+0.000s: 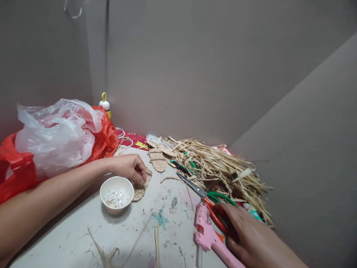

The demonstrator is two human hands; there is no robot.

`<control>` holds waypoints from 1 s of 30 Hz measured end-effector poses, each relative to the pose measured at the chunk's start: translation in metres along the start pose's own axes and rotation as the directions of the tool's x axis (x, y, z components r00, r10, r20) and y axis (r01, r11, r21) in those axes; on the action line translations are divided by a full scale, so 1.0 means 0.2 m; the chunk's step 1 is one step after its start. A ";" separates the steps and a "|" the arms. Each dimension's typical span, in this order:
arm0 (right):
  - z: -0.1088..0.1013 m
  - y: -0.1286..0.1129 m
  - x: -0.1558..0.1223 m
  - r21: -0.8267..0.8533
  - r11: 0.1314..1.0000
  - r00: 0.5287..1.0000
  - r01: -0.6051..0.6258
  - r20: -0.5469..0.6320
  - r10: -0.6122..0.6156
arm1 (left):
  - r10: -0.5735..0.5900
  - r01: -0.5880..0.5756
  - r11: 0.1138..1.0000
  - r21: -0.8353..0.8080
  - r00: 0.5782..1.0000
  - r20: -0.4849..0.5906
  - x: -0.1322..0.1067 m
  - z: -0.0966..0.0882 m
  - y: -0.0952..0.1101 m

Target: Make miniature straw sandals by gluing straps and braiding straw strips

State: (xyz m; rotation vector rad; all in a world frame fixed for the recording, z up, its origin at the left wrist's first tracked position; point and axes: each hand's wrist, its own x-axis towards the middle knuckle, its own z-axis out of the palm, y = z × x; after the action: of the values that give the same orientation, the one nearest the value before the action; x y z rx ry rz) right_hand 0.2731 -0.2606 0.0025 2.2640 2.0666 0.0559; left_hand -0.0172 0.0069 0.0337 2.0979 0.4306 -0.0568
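My left hand (130,168) is closed, its fingers curled down onto a small woven straw slipper (141,191) lying on the table. The hand partly covers this piece, and the fingertips are hidden. Just in front stands a white paper bowl (104,197) with small shiny white beads (117,197) in it. A second woven straw slipper (158,160) lies farther back. On the right, my right hand (247,232) is closed around the orange handles of a pair of scissors (216,216), whose blades point away to the left. A pink glue gun (205,227) lies beside the scissors.
A pile of dry straw (223,163) with green-handled tools (181,166) spreads along the back right. Red and white plastic bags (64,137) fill the left, before a bottle (105,105). Loose straw strands (157,242) lie in front. Grey walls (178,74) enclose the table (139,227).
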 end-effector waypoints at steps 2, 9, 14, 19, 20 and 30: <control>0.02 0.02 -0.01 -0.016 1.000 0.998 -0.018 -0.052 0.017 | 0.008 -0.008 1.000 -0.017 1.000 -0.019 0.00 0.00 0.00; 0.01 0.06 -0.05 0.086 0.988 0.982 -0.127 -0.129 0.137 | 0.000 -0.007 0.992 -0.123 0.999 -0.054 0.02 -0.01 -0.02; -0.04 0.03 -0.06 0.139 0.985 0.993 -0.099 -0.043 0.106 | 0.012 -0.017 0.988 -0.155 0.999 -0.034 0.03 0.02 -0.03; -0.05 0.06 -0.04 0.258 0.966 0.996 -0.025 -0.074 0.045 | -0.017 0.014 0.987 -0.162 1.000 -0.015 0.03 0.02 -0.03; -0.06 0.06 -0.03 0.284 0.958 0.990 -0.037 -0.117 0.073 | -0.017 0.014 0.986 -0.165 1.000 -0.015 0.03 0.02 -0.03; -0.16 -0.22 -0.08 0.309 0.951 0.998 -0.030 0.059 0.013 | -0.024 0.021 0.967 -0.253 1.000 -0.010 0.04 0.03 -0.03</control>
State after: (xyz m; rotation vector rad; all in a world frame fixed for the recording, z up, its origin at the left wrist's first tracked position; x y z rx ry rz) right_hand 0.2261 -0.2707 0.0312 2.4245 2.1517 -0.3523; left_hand -0.0107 0.0074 0.0235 1.8428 0.4452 -0.0012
